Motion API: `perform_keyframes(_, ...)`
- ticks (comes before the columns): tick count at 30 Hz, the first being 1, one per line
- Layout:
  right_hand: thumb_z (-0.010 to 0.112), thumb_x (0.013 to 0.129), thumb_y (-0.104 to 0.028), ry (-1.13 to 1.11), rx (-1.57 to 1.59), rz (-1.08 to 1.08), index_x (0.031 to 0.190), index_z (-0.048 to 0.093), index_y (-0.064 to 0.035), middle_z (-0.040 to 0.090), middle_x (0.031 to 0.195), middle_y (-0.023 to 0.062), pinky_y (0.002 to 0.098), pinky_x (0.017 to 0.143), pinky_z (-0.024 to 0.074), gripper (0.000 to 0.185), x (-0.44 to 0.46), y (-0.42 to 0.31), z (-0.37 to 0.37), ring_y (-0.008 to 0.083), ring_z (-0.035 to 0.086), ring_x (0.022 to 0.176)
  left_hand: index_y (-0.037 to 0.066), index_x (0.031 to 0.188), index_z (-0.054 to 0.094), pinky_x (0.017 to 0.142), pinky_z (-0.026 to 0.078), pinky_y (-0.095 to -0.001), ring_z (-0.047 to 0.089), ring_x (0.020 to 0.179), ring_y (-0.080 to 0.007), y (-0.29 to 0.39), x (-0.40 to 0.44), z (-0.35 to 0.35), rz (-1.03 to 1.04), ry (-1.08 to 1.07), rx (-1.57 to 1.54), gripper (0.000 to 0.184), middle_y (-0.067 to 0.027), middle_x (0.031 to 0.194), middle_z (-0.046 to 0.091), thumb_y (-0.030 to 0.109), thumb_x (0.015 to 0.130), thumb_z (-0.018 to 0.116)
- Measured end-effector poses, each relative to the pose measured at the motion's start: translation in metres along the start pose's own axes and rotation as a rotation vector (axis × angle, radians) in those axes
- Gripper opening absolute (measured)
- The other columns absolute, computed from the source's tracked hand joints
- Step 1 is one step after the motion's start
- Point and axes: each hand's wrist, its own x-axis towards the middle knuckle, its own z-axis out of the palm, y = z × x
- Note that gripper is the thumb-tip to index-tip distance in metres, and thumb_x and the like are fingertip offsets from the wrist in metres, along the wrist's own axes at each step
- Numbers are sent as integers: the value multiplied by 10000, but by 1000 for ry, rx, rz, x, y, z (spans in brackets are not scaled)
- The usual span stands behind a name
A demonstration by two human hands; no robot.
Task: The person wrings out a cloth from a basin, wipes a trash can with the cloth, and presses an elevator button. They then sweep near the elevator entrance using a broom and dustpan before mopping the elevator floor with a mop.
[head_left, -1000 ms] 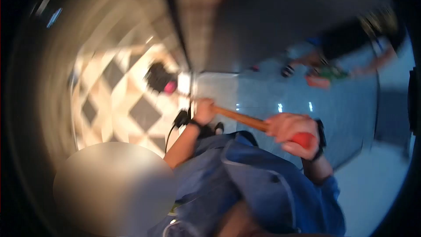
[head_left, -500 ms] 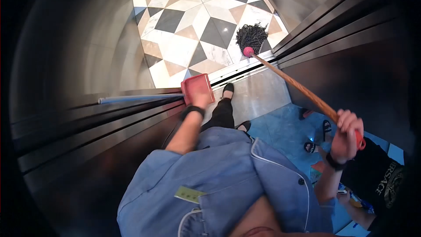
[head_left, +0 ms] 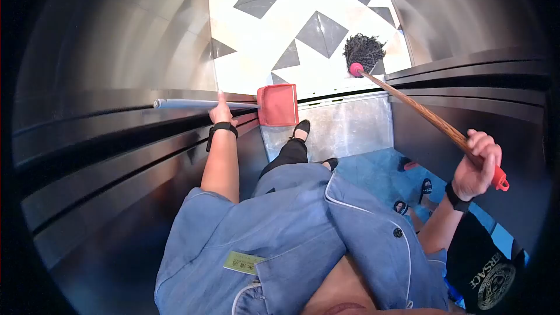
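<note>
My right hand [head_left: 475, 166] is closed round the wooden handle of a mop [head_left: 429, 116], near its red end cap. The mop's dark stringy head [head_left: 364, 55] rests on the patterned tile floor, just past the door track. My left hand [head_left: 222, 112] is at the pale pole of a long-handled dustpan [head_left: 277, 105], with one finger stretched out across the pole. Its other fingers are partly hidden, and I cannot tell how firmly it touches. The red pan is beside the left door edge, above my shoe.
Dark metal door frames [head_left: 466, 105] stand on both sides. A metal threshold [head_left: 350, 125] and a door track [head_left: 338, 99] cross the opening. Behind at the lower right is another person in a black top [head_left: 478, 262], with sandals [head_left: 427, 188] on the blue-looking floor.
My left hand has moved left from the red pan to the pole. My right hand still holds the mop. The view has shifted, and the mop head stays near the track.
</note>
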Motion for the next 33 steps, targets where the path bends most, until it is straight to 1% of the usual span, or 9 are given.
perform_keyframes(5,488,862,-155,-43,-68,68,716,429,-77,449,653,42,365,708,397,176,-23,-4,14,165,448,632,-80,1135,483,568,555,-435,616,724,-316,4,42,1,5,18,9,638,-200,961,600,499,874,547)
perform_keyframes(10,496,850,-153,-38,-119,82,694,425,-77,454,616,34,355,698,404,187,-48,-49,-5,149,444,599,-111,1061,496,489,535,-352,601,597,-254,-8,-3,3,132,165,54,505,-214,830,603,312,788,540)
perform_keyframes(13,510,839,-147,-87,-136,85,671,425,-78,461,612,37,352,682,413,201,-82,-75,-10,151,450,595,-84,990,543,420,463,-305,574,534,-212,-37,-32,-12,320,62,22,432,-176,747,604,293,780,555)
perform_keyframes(15,515,825,-145,-126,-142,75,645,442,-63,486,622,52,337,633,423,210,-102,-93,-23,162,463,592,4,964,557,434,454,-277,565,544,-181,-75,0,-24,505,-177,-145,306,-97,708,578,262,804,595)
perform_keyframes(18,535,807,-142,-106,-169,110,669,480,-38,522,645,67,325,630,428,182,-143,-133,-61,166,482,610,18,1079,525,582,502,-305,572,742,-190,-83,-71,-60,466,-251,-143,376,-82,941,563,316,865,607)
perform_keyframes(21,562,796,-180,-19,-146,80,638,475,-61,503,589,44,348,628,416,216,-210,-205,-77,171,471,553,16,942,558,528,447,-236,519,620,-103,-114,-121,-107,688,-413,-106,324,-34,725,548,330,883,617)
perform_keyframes(24,548,810,-181,4,-138,13,611,447,-83,481,557,27,347,594,423,244,-295,-298,-92,166,462,513,0,911,542,489,395,-191,486,583,-73,-152,-149,-158,858,-499,-87,329,-23,682,527,327,918,579)
perform_keyframes(26,529,822,-179,22,-76,14,596,422,-100,473,548,21,332,575,430,262,-293,-326,-131,159,464,500,0,913,542,488,395,-189,485,578,-71,-150,-178,-139,902,-527,-65,326,-21,674,526,324,923,573)
perform_keyframes(33,503,866,-213,133,-114,3,598,424,-105,484,561,21,309,541,448,299,-455,-441,-140,149,486,486,42,882,558,488,378,-210,451,556,-67,-216,-207,-179,1003,-726,46,262,-4,639,498,300,928,563)
